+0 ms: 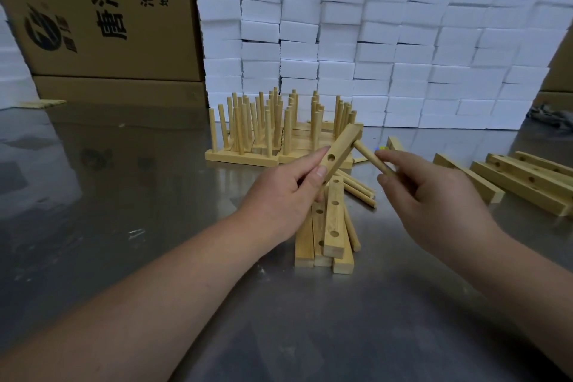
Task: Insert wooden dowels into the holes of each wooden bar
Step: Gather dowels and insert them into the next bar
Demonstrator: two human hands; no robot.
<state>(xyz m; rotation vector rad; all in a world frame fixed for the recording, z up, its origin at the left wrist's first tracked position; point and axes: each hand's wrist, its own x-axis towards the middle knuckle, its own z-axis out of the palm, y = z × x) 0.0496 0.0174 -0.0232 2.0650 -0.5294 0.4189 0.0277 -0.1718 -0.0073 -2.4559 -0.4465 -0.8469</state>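
Closest to us, our two bare forearms reach in from seven and five o'clock across the shiny metal table (124, 242). Our left hand (279, 195) grips the lower end of a wooden bar (342, 146) between thumb and fingers, holding it off the table and tilted up toward one o'clock, with one round hole showing on its face. Our right hand (434, 201) pinches a dowel (372, 161) between thumb and curled fingers. The dowel's far tip meets the side of the bar near its upper end, though we cannot tell whether it sits in a hole. Right under our hands lies a small pile of bars (333, 226), the top one showing three empty holes, with loose dowels (359, 191) poking out from beneath toward three o'clock. At twelve o'clock from the hands stands a cluster of finished bars (263, 130), their dowels upright. At three o'clock more drilled bars (527, 180) lie flat near the table's edge. Behind it all rises a wall of white foam blocks (403, 56), and printed cardboard boxes (108, 15) fill the ten o'clock corner.
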